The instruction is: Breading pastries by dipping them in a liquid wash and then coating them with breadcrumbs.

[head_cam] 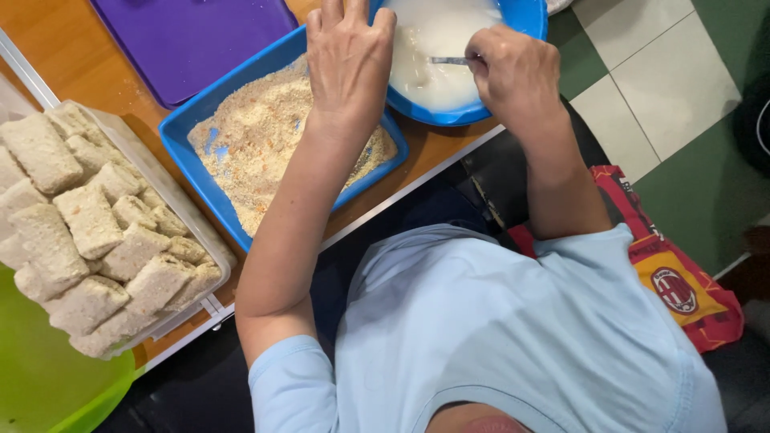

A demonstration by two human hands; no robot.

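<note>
Seated person, light blue shirt, working at a wooden surface (72,48). The right hand (513,76) was curled tight around a thin metal utensil (449,61), pinching its handle, with the working end down in a white batter (437,48) inside a round blue bowl (521,16). What sat under the batter could not be made out. The left hand (349,56) lay palm down, fingers loosely together, across the near rim of that bowl, holding nothing, seemingly steadying it.

Just beside the bowl stood a blue rectangular tray (180,136) of pale crumbs (265,128), touching the bowl's edge. Further to the left, a clear container (172,196) was heaped with already crumbed rectangular pieces (88,220). A purple board (192,36) lay beyond the tray.

Judgement: the batter stage of a breading line was in hand, stirring or turning something in the wet mix. The next move would call for lifting cleanly with the utensil, letting excess drip, and carrying the short way across to the crumbs without trailing batter over the rim.
</note>
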